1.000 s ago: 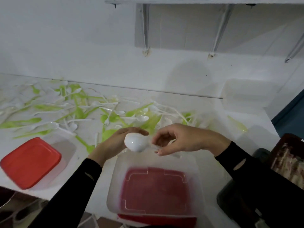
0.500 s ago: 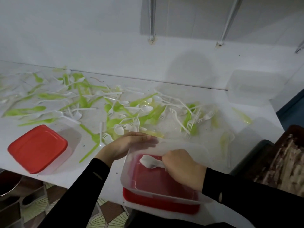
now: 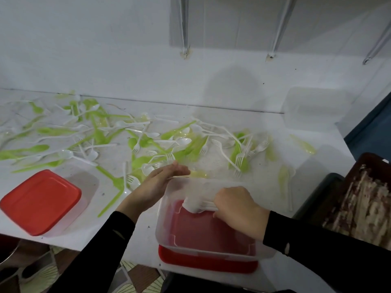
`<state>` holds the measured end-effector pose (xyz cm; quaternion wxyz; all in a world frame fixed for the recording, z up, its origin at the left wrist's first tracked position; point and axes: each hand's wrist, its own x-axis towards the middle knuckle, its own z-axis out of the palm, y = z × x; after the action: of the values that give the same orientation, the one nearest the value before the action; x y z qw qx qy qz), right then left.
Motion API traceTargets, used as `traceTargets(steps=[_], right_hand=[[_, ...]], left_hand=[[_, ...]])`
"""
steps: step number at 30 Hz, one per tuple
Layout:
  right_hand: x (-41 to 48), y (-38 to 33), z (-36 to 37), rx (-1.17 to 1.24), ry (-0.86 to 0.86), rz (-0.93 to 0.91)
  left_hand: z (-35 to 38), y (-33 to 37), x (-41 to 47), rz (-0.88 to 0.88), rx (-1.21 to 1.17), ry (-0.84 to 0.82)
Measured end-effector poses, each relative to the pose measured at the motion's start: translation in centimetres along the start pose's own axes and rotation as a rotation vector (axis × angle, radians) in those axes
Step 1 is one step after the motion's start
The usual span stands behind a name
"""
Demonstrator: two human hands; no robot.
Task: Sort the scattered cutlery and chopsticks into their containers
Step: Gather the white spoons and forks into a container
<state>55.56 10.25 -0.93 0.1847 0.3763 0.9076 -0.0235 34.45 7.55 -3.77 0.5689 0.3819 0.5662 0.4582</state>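
Head view, looking down on a white counter.

- Right hand: fingers curled, gripping a white plastic spoon by its handle. The bowl is low inside the clear square plastic tub at the near edge. Motion blur; I cannot tell whether it is one spoon or more.
- Left hand: fingers straight, holding nothing, laid against the tub's far-left corner as if steadying it.
- The tub sits on its own red plastic lid.
- A loose scatter of green and white plastic spoons and forks lies across the counter behind. Most of the job remains.
- A second tub with its red lid on is at left. An empty clear tub stands far right by the wall.
- A dark crate of pale sticks is at right. Probably chopsticks, but too blurred to say.

Risks, as judged:
- The tub rides on a smooth lid near the counter edge. A push from either hand could slide it off.
- A spoon let go too high could bounce out.
- White forks lie among the white spoons, so a hasty grab could mix the sorts.
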Motion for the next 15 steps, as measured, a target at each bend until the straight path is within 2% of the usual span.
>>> traceTargets(steps=[4, 7, 9, 11, 15], right_hand=[[-0.7, 1.0, -3.5, 0.165, 0.072, -0.036], [0.9, 1.9, -6.4, 0.364, 0.136, 0.003], [3.4, 2.1, -7.6, 0.47, 0.227, 0.019], [6.5, 1.7, -7.7, 0.516, 0.255, 0.017], [13.3, -1.6, -5.9, 0.538, 0.086, -0.131]], left_hand=[[-3.2, -1.1, 1.9, 0.069, 0.028, 0.35], [-6.1, -1.7, 3.0, 0.129, 0.229, 0.605], [-7.7, -1.8, 3.4, 0.138, 0.412, 0.716], [-8.8, -2.2, 3.9, 0.087, 0.59, 0.719], [-9.9, -3.5, 4.3, -0.026, 0.899, 0.599]])
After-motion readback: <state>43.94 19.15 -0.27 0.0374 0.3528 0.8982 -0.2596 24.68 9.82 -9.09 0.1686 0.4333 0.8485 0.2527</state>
